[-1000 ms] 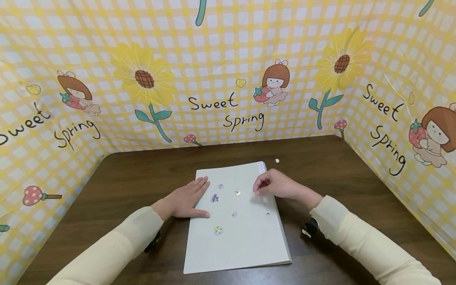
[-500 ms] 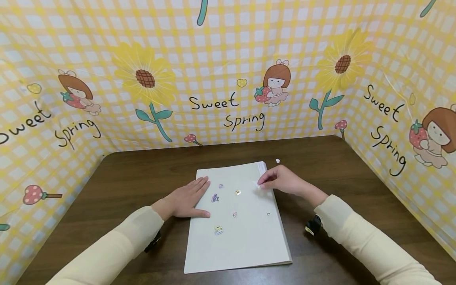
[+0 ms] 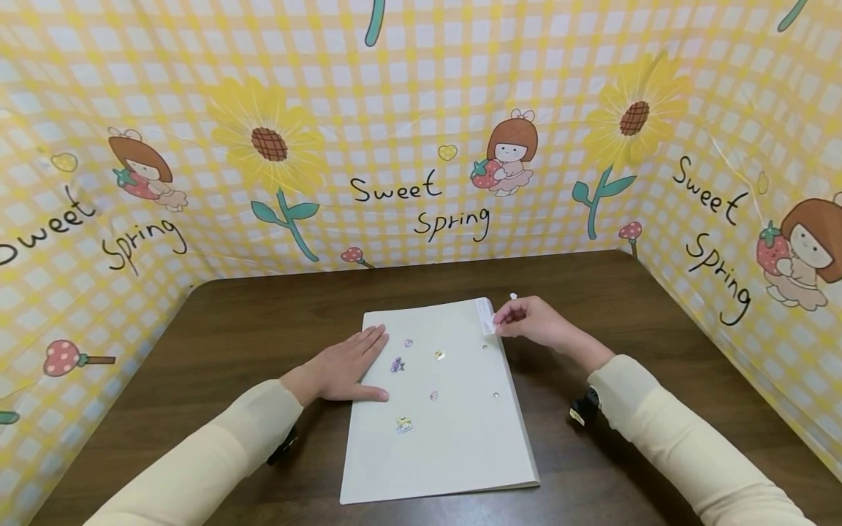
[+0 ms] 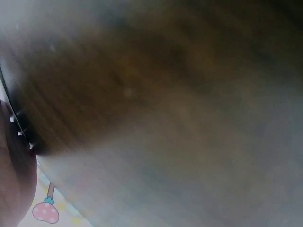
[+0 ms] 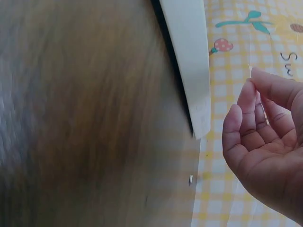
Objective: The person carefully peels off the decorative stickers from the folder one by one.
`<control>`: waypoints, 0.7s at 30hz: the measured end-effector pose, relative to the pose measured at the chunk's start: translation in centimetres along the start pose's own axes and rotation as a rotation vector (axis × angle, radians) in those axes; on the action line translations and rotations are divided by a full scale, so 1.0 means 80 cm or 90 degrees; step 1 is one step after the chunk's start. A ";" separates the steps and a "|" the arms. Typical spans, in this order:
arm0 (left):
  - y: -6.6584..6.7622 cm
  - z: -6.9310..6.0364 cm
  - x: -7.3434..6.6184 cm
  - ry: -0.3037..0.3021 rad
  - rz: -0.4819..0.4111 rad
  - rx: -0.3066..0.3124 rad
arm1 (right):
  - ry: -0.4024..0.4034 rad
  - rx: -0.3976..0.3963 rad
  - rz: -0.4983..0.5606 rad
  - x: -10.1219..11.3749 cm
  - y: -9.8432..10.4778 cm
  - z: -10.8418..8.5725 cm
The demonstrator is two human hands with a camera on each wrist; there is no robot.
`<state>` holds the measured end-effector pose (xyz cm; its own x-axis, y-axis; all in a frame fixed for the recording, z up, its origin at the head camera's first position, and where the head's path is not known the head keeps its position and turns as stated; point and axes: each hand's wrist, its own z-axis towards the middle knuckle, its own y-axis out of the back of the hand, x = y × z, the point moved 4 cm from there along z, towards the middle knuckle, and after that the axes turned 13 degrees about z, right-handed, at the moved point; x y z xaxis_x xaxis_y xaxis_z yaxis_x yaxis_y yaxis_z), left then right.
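A white folder (image 3: 441, 453) lies on the dark table, with several small cartoon stickers scattered on its cover, among them a purple one (image 3: 397, 365) and a yellow-and-blue one (image 3: 403, 424). My left hand (image 3: 342, 367) rests flat on its left edge, fingers straight and thumb spread. Over the folder's upper right edge, beside a printed label (image 3: 485, 315), my right hand (image 3: 536, 321) pinches a small, thin whitish piece between thumb and forefinger. Only a tiny pale tip of that piece shows above the fingertips (image 5: 255, 73) in the right wrist view; its kind is unclear.
A small white scrap (image 3: 514, 296) lies on the table (image 3: 276, 307) beyond the right hand. Two small round dots, one of them a dot (image 3: 496, 395) lower down, sit near the folder's right side. A yellow checked cloth (image 3: 395, 131) stands around the table's back and sides.
My right hand has moved up and right, from over the folder to its upper right edge, keeping its pinch. A round dot it covered now shows. The left hand stays still.
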<state>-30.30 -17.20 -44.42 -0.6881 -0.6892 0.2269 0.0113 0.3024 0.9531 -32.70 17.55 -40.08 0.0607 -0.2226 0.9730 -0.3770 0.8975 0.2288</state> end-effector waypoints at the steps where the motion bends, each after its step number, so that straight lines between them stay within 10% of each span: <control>1: 0.000 0.000 0.000 0.000 0.000 0.000 | 0.002 -0.003 0.005 -0.001 0.003 0.000; 21: 0.002 -0.001 -0.001 -0.002 -0.001 -0.002 | -0.026 -0.130 0.034 -0.027 0.057 0.019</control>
<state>-30.20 -17.14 -44.26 -0.6901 -0.6881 0.2242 0.0116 0.2992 0.9541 -35.95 21.57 -41.15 0.0060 -0.1846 0.9828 -0.1840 0.9658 0.1826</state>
